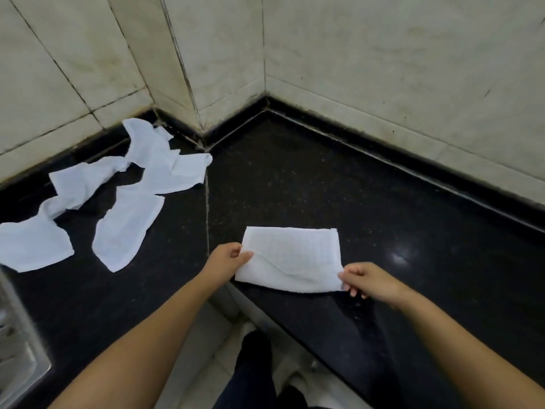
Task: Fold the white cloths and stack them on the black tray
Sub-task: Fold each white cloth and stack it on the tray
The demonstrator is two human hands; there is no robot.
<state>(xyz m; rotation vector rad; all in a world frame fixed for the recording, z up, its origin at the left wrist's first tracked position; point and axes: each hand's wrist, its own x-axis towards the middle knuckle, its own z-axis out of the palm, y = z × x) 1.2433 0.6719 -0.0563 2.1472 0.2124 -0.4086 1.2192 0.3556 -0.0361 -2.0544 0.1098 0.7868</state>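
A white cloth (290, 258), folded into a rectangle, lies on the black stone counter (368, 208) near its front edge. My left hand (225, 259) pinches the cloth's near-left corner. My right hand (367, 280) pinches its near-right corner. Several loose, crumpled white cloths (118, 196) lie spread on the counter to the left, reaching up to the wall. No black tray shows in this view.
Pale tiled walls (383, 69) meet in a corner behind the counter. A metal sink edge (17, 343) sits at the lower left. The counter's front edge runs diagonally below my hands, with the floor and my legs (253, 373) beneath.
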